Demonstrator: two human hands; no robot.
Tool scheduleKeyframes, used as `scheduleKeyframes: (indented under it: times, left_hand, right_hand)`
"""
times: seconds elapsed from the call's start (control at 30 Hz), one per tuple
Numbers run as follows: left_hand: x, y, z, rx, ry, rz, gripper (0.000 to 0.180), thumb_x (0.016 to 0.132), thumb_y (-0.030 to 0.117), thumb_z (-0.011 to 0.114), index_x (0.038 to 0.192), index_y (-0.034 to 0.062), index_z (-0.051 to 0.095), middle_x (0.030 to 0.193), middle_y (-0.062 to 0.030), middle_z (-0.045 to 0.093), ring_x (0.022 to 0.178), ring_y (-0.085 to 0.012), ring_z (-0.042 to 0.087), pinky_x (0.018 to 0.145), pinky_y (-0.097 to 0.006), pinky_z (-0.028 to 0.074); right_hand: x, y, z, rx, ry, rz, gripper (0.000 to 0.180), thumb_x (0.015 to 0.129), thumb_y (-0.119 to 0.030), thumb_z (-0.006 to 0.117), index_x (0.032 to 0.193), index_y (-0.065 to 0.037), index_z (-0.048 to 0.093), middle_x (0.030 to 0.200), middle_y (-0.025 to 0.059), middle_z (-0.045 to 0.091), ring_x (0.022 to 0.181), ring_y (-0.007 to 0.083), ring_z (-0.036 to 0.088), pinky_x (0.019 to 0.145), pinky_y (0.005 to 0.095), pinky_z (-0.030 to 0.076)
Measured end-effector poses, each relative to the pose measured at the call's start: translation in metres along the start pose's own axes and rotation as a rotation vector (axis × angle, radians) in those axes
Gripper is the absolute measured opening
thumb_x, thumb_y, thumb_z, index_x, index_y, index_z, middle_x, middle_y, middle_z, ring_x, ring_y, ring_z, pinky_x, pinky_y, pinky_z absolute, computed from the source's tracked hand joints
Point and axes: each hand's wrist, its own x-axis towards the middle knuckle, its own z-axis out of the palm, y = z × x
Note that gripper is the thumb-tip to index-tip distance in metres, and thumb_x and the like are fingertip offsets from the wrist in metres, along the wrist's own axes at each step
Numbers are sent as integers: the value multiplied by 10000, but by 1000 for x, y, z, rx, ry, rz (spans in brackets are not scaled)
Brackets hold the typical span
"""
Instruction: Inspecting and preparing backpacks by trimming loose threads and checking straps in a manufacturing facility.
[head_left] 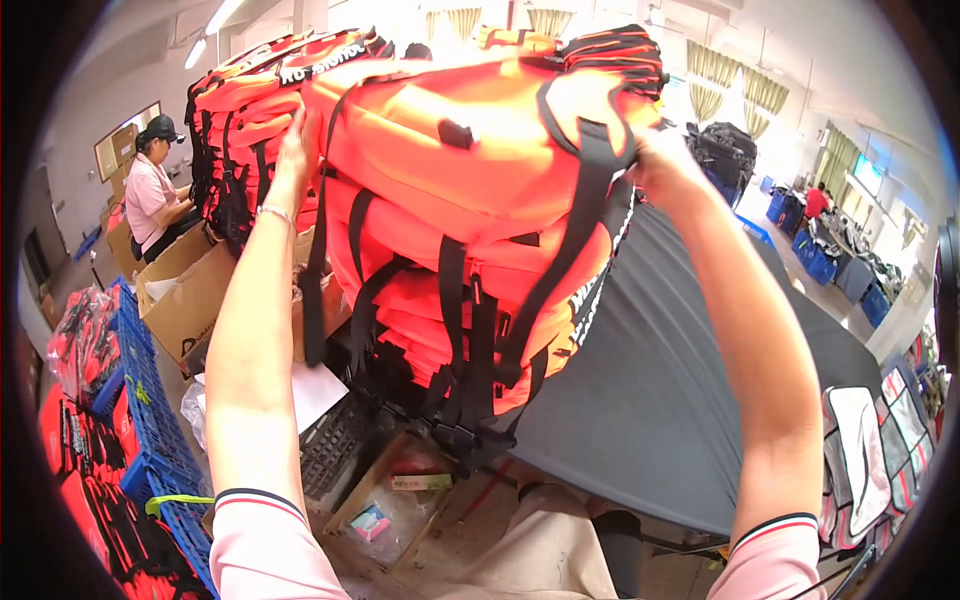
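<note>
Fingers (655, 150) on padded orange backpack (470, 150)

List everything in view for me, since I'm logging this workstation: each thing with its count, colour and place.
orange bags: a stack, count unclear, orange with black straps, centre, raised on the pile
second orange stack: one, orange and black, behind left
dark table: one, dark grey, centre right
blue crates: several, blue, lower left
cardboard boxes: a few, brown, left
co-worker: one, pink shirt and dark cap, far left
black bags: a pile, black, far right background
left hand: one, pressed on the stack's left side
right hand: one, gripping a black strap at the stack's right side
</note>
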Motion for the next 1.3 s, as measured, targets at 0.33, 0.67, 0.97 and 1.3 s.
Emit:
scheduleKeyframes:
  times: [0.33, 0.67, 0.97, 1.3]
  left_hand:
    - [-26, 89, 39, -419, 17, -520, 684, 976, 565, 438, 1404, 32, 473, 1387, -129, 545, 1287, -269, 497, 1082, -348, 339]
    - [-42, 115, 48, -221, -8, -392, 661, 951, 571, 508, 1311, 19, 567, 1233, -111, 628, 1118, -224, 573, 980, -327, 417]
    - [-67, 136, 47, -730, 25, -556, 569, 912, 543, 609, 1228, 69, 591, 1166, -4, 631, 1046, -100, 583, 923, -284, 464]
    - [-42, 116, 38, -538, 49, -598, 1007, 835, 798, 446, 1512, 65, 309, 1467, -123, 404, 1345, -244, 382, 1113, -368, 310]
  right_hand:
    - [10, 4, -46, -53, 61, -78, 246, 823, -204, 725, 1018, -63, 672, 801, 20, 672, 603, 154, 623, 465, 298, 463]
    - [12, 19, -84, -513, -4, -135, 394, 943, -145, 574, 1317, -28, 531, 1286, 67, 599, 1132, 163, 594, 870, 303, 548]
    - [8, 31, -100, -109, -235, -85, 437, 905, -186, 705, 1312, -172, 547, 1224, -34, 624, 1078, 102, 599, 782, 340, 561]
    - [5, 21, -67, -42, -219, -4, 370, 933, -167, 667, 1289, -152, 569, 1110, 11, 666, 936, 122, 656, 724, 342, 572]
